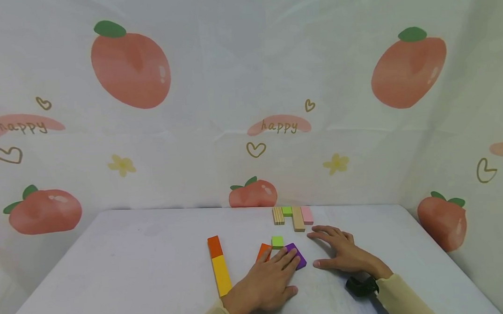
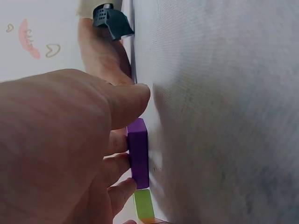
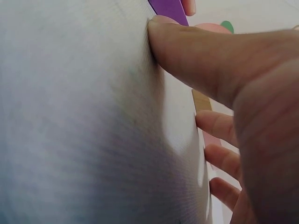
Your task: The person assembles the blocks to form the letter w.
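My left hand (image 1: 265, 283) lies with extended fingers over a purple block (image 1: 300, 261) and the near part of an orange block (image 1: 264, 251). In the left wrist view, its fingertips rest along the side of the purple block (image 2: 138, 156), with a green block (image 2: 143, 204) just beyond. That small green block (image 1: 277, 242) sits between the orange and purple ones at their far ends. To the right, my right hand (image 1: 344, 253) is spread low over the table, holding nothing. Its thumb points toward the purple block (image 3: 169, 10).
An orange-red block (image 1: 215, 246) and a yellow block (image 1: 221, 275) form a line at left. Near the back edge of the white table (image 1: 134, 265) stand a striped block (image 1: 278, 216), a green block (image 1: 287, 211), a wooden block (image 1: 298, 218) and a pink block (image 1: 307, 215).
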Motion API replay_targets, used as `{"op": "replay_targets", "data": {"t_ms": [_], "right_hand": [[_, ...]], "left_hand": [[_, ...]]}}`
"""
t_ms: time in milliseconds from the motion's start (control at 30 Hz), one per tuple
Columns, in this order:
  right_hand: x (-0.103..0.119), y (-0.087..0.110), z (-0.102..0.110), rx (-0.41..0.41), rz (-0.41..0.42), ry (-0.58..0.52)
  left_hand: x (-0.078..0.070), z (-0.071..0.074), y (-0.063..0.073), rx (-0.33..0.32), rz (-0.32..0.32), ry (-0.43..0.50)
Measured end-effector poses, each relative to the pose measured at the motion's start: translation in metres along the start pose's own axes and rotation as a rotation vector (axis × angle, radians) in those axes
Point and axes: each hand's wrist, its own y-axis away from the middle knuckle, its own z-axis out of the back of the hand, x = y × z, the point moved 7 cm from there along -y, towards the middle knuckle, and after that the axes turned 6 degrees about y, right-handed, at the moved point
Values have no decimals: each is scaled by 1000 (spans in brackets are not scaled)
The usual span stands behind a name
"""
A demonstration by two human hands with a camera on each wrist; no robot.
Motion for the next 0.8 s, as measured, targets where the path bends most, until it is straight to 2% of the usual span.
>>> {"op": "replay_targets", "data": {"t_ms": [300,433,600,800], "right_hand": [[-2,-3,4,2,-14,6],[-2,-10,15,-56,-35,-35],[9,-31,30,-131,4,-90],[23,-66,37,-134,54,-89]], "left_hand": [[-1,-1,-1,11,15,-14],[-2,-2,-1,5,7,-34],[-2,0,-1,-9,1,-58],[-2,1,0,-7,0,-65]]}}
